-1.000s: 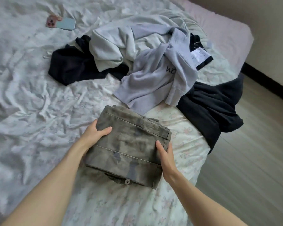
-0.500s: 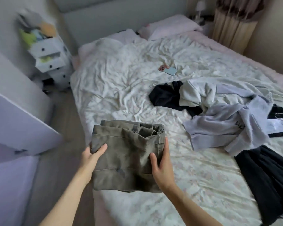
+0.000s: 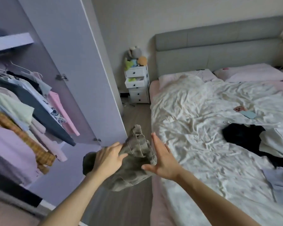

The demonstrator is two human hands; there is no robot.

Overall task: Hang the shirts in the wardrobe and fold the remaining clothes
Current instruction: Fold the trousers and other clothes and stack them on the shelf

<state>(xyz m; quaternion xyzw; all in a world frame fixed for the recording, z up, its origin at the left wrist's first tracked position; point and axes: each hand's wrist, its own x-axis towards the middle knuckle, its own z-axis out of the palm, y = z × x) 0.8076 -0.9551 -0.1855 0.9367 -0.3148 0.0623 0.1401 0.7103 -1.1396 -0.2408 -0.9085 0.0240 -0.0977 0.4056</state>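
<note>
Head view shows the folded grey-green trousers point(image 3: 134, 162) in the lower middle of the frame, held in the air over the wooden floor point(image 3: 137, 115), between the bed and the wardrobe. The left hand point(image 3: 107, 159) lies on top of the bundle at its left side, with its fingers bent over the cloth and pressing into it, so its grip has hold of the trousers. The right hand point(image 3: 162, 160) stands at the right side of the bundle with straight, spread fingers; its palm touches the cloth edge, and the grip is wide open (it supports, it does not pinch). One end of the trousers sticks up toward the middle of the frame.

At the left, the wardrobe point(image 3: 69, 46) is open, its lilac door point(image 3: 82, 75) reaching toward the middle. Inside, many hanging clothes point(image 3: 23, 111) are packed close together on a rail: pink, pale green, dark grey, lilac and an orange check one.

At the right, the bed point(image 3: 194, 111) has a crumpled white sheet and a grey headboard point(image 3: 219, 46). On it, at the right edge of the frame, lie a black garment point(image 3: 242, 136) and a pale garment point(image 3: 274, 144) partly over it, and above them a phone point(image 3: 245, 112). In the upper middle, a white drawer unit point(image 3: 138, 85) stands beside the bed, with soft toys point(image 3: 135, 58) on top and one drawer pulled out.
</note>
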